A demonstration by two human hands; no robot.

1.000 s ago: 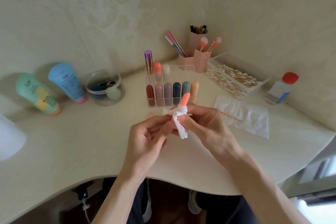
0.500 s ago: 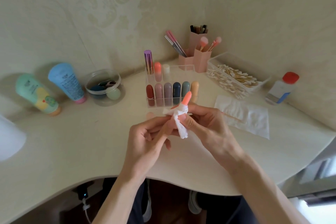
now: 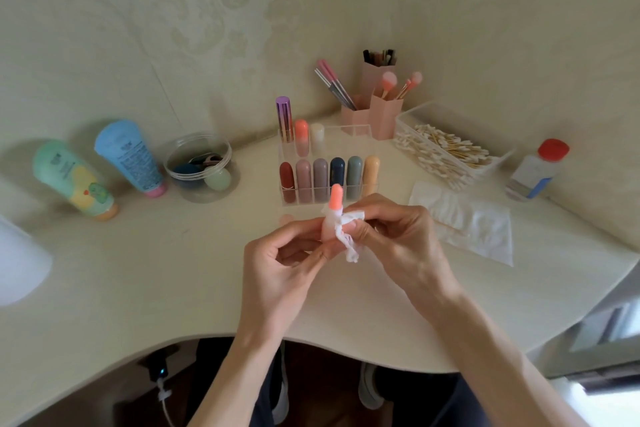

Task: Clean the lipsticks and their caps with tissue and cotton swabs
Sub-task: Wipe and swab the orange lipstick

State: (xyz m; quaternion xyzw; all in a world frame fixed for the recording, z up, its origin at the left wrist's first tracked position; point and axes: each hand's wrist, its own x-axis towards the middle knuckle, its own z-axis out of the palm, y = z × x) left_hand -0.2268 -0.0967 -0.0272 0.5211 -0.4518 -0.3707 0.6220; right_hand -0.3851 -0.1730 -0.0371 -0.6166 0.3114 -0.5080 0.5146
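Fingers [image 3: 311, 255] of the left hand [image 3: 277, 263] pinch the bottom of the orange lipstick [image 3: 332, 215], which stands up between both hands over the desk [image 3: 138, 270]. The right hand [image 3: 405, 236] pinches a crumpled tissue [image 3: 348, 243] against its side. Behind, a round clear tub [image 3: 207, 192] holds sponges [image 3: 216, 178], a clear rack [image 3: 346, 127] holds capped lipsticks [image 3: 320, 177], pink cups [image 3: 384, 114] hold brushes [image 3: 388, 80], and a clear tray [image 3: 498, 163] holds cotton swabs [image 3: 446, 152].

Left hand [image 3: 277, 263], right hand [image 3: 401, 236]: forearms [image 3: 485, 340] bare to frame edge. Fingers [image 3: 304, 232] slender, nails short. Below worktop [image 3: 173, 270] edge: dark trousers [image 3: 263, 395], pale grey footwear [image 3: 370, 388] partly visible in shadow.
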